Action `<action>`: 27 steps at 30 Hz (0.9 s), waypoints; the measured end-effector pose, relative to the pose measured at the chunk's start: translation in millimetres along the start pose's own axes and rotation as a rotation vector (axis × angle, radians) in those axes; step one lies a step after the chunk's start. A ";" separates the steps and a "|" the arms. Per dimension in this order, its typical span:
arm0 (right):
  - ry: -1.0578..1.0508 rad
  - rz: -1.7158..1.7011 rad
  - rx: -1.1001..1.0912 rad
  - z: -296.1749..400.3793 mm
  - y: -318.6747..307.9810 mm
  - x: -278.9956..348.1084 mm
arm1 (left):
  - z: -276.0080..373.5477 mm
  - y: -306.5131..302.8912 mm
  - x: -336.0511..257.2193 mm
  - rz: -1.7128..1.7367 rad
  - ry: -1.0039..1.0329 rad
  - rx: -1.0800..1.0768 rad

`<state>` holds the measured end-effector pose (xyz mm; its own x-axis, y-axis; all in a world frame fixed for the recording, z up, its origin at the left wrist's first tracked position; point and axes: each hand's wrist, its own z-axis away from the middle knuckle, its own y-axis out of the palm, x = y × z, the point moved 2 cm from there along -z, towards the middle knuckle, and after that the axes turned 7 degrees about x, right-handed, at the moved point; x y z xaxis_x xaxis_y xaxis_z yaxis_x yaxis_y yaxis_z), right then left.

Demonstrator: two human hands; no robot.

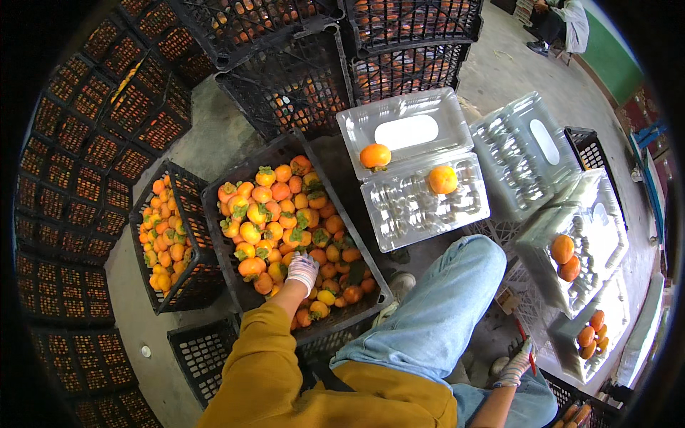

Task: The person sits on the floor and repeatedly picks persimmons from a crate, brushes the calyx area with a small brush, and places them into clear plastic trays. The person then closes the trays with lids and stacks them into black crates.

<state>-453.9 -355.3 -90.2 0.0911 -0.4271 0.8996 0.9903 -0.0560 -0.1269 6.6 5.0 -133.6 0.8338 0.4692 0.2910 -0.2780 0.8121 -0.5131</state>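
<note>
My left hand (303, 271), in a striped knit glove, reaches into a large black plastic crate (349, 327) of orange persimmons (278, 214), many with green calyxes. Its fingertips are down among the fruit, so whether they grip one is hidden. My right hand (515, 368), gloved alike, is by my right leg, closed around a slim red tool (521, 329); its exact kind is unclear. Ahead, an opened clear plastic clamshell tray (396, 214) has one persimmon (443, 180) on its moulded cups and another persimmon (375, 155) on the lid side.
More clear trays (522, 155) stand at right, some stacked and holding persimmons (592, 334). A smaller fruit-filled crate (195, 278) is at left. Stacked black crates (283, 80) rise ahead and along the left. A seated person (570, 24) is at far right.
</note>
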 end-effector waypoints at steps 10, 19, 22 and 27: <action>0.022 0.074 -0.051 -6.0 -17.6 -15.1 | 46.3 -41.1 35.9 0.987 -0.130 -0.051; 0.031 -0.010 -0.065 13.9 1.5 -0.5 | -2.4 20.3 59.6 2.728 -0.394 -0.484; 0.044 -0.033 -0.059 10.8 -1.5 -1.1 | -25.0 18.7 64.9 2.652 -0.778 -0.401; 0.050 -0.083 -0.050 -14.4 -30.7 -26.4 | -34.3 -14.2 46.8 2.781 -0.669 -0.239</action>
<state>-488.2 -355.3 -116.0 0.0026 -0.4636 0.8860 0.9878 -0.1370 -0.0746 65.9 3.5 -140.4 -0.8290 -0.2373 -0.5065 0.2756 -0.9613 -0.0008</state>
